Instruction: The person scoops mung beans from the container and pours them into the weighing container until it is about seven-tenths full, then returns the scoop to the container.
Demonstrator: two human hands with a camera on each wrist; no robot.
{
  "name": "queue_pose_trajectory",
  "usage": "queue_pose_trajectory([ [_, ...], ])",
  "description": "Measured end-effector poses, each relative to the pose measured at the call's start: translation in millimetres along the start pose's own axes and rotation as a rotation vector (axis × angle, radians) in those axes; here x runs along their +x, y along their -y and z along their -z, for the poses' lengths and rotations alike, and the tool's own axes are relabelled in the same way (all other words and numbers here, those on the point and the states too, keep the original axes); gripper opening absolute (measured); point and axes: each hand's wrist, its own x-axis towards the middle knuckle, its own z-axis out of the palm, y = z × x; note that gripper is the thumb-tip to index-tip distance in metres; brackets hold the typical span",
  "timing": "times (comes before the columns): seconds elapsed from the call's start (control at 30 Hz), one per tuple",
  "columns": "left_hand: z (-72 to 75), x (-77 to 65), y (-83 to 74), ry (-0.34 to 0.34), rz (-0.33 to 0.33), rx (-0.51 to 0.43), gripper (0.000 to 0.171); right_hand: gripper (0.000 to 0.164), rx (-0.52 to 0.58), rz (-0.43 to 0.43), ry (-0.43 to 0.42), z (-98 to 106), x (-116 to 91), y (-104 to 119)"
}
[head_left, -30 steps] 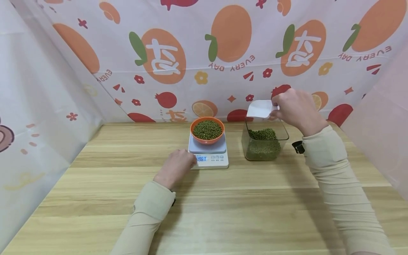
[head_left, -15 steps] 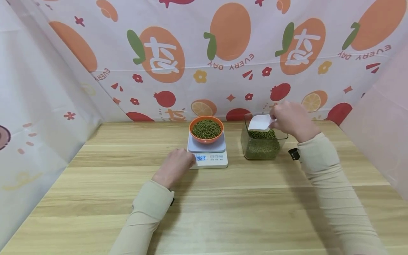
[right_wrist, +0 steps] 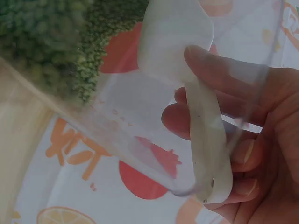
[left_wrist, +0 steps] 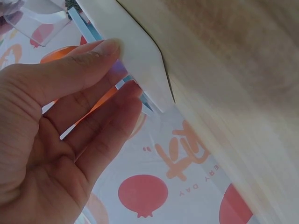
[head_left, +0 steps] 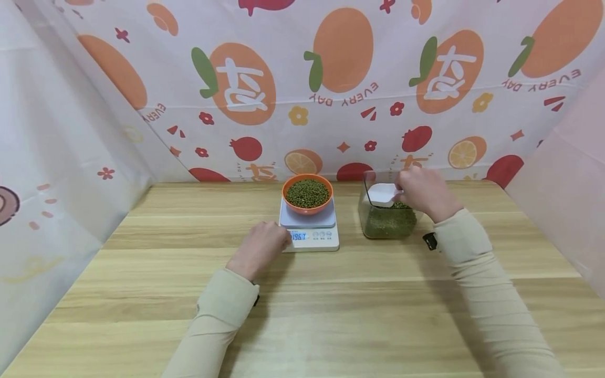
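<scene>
An orange bowl (head_left: 307,210) heaped with mung beans (head_left: 307,193) sits on a white kitchen scale (head_left: 326,243), whose lit display seems to read 196.7. My left hand (head_left: 261,249) pinches the scale's front left corner; in the left wrist view its thumb and fingertips meet the white edge (left_wrist: 135,51). To the right, a clear square container (head_left: 373,231) is part-filled with more mung beans (right_wrist: 91,51). My right hand (head_left: 427,194) grips a white scoop (head_left: 382,194) by its handle, with the scoop's head inside the container mouth, above the beans.
The wooden table (head_left: 326,315) stretches in front of the scale and container. A fruit-print cloth (head_left: 293,63) hangs close behind them, and pale cloth walls stand at both sides.
My right hand has lowered the scoop from above the container's rim to inside it. The left hand, scale and bowl stay put, and the display reading looks the same.
</scene>
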Motion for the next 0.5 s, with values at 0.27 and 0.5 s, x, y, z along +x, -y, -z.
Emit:
queue_pose_trajectory([
  [0.27, 1.2, -2.1, 0.4, -0.010, -0.011, -0.003, 0.020, 0.024, 0.014, 0.005, -0.054, -11.3, -2.7, -1.4],
  [0.5, 2.5, -3.9, -0.5, -0.001, -0.001, 0.000, 0.020, 0.019, 0.050, 0.016, -0.106, -13.1, -7.2, 0.3],
])
